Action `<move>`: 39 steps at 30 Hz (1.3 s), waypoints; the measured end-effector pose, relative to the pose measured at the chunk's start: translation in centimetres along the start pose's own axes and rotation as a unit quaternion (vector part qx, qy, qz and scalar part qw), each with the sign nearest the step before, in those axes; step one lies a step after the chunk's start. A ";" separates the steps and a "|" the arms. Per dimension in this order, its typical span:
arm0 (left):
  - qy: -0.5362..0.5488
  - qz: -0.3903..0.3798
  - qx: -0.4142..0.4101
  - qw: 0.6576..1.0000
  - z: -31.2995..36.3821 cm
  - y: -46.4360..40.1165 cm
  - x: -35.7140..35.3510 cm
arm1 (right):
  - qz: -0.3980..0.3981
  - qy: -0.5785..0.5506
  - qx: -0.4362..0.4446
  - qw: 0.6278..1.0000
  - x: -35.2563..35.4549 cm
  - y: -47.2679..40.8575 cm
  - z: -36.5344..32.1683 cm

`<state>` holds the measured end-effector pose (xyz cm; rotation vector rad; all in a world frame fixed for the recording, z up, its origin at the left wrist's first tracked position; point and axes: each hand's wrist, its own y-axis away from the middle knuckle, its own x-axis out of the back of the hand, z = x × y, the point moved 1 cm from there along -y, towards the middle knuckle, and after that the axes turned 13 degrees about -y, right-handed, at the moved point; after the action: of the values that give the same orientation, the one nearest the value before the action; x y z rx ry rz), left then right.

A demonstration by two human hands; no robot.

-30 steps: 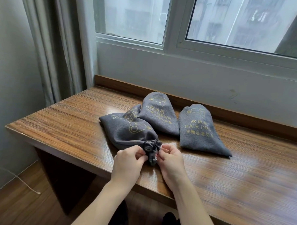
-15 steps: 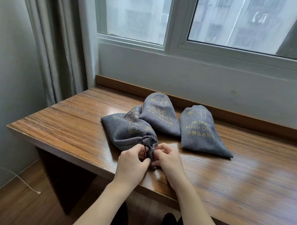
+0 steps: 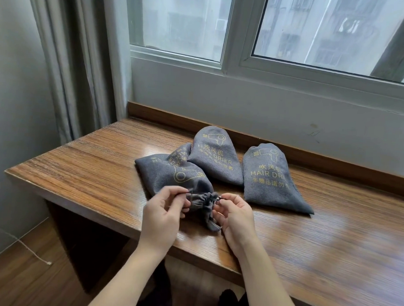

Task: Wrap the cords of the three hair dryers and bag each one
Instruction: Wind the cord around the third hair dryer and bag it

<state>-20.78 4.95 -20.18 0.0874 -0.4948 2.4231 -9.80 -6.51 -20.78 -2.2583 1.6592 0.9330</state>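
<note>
Both hands' grip (image 3: 163,211) (image 3: 236,213) on drawstring (image 3: 195,193), desk edge (image 3: 101,208)

The three bags (image 3: 269,176) are made of matt grey woven cloth, printed in dull yellow. The desk (image 3: 331,239) is faced in wood-grain, glossy enough towards its right edge for window light to be reflected. The curtain (image 3: 68,61) is matt cloth; the window frame (image 3: 233,38) is perhaps painted metal.
</note>
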 end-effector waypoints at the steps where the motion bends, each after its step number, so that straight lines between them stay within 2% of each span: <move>1: 0.039 0.006 0.028 0.999 0.2 -0.5 0.3 | -0.002 0.016 0.008 1.000 0.0 0.0 0.2; 6: 0.177 -0.043 0.117 0.976 0.9 -3.5 1.9 | 0.015 0.019 0.027 0.999 -0.1 -0.2 0.5; 10: 0.326 -0.096 0.187 0.922 1.5 -5.6 3.0 | 0.016 0.060 0.036 0.997 -0.2 -0.4 0.7; 12: 0.327 -0.114 0.178 0.921 2.3 -6.2 3.3 | 0.010 0.078 0.045 0.996 -0.3 -0.4 0.9; 15: 0.324 -0.160 0.136 0.923 4.5 -7.3 3.6 | -0.010 0.000 0.049 0.999 -0.5 0.0 0.5; 18: 0.350 -0.213 0.099 0.907 7.5 -8.3 3.0 | -0.072 -0.049 0.051 0.995 -0.4 0.5 0.1; 22: 0.349 -0.258 0.049 0.899 10.2 -9.6 1.2 | -0.157 0.048 0.061 0.985 -0.2 0.5 0.5; 25: 0.303 -0.276 0.009 0.912 10.8 -10.7 -0.1 | -0.212 0.129 0.084 0.965 0.0 0.6 0.8; 27: 0.242 -0.253 -0.013 0.937 10.5 -11.6 -0.9 | -0.227 0.147 0.087 0.959 0.2 0.7 0.7; 29: 0.093 -0.230 -0.052 0.967 8.9 -12.8 -1.4 | -0.241 0.130 0.069 0.959 0.4 0.9 0.6; 30: 0.003 -0.235 -0.073 0.969 7.8 -13.1 -1.6 | -0.251 0.109 0.057 0.960 0.5 1.0 0.4; 33: -0.233 -0.287 -0.086 0.925 4.6 -12.7 -2.0 | -0.262 0.005 0.026 0.965 0.5 1.0 -0.1; 36: -0.359 -0.291 -0.143 0.875 3.7 -10.8 -1.9 | -0.222 -0.089 0.028 0.971 0.8 0.4 -0.3; 39: -0.462 -0.308 -0.210 0.804 5.0 -8.7 -1.5 | -0.154 -0.123 0.047 0.979 1.1 -0.3 -0.5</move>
<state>-14.49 8.43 -12.96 1.0889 -1.1957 1.4430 -9.16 -7.53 -21.12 -2.1530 1.1832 0.9839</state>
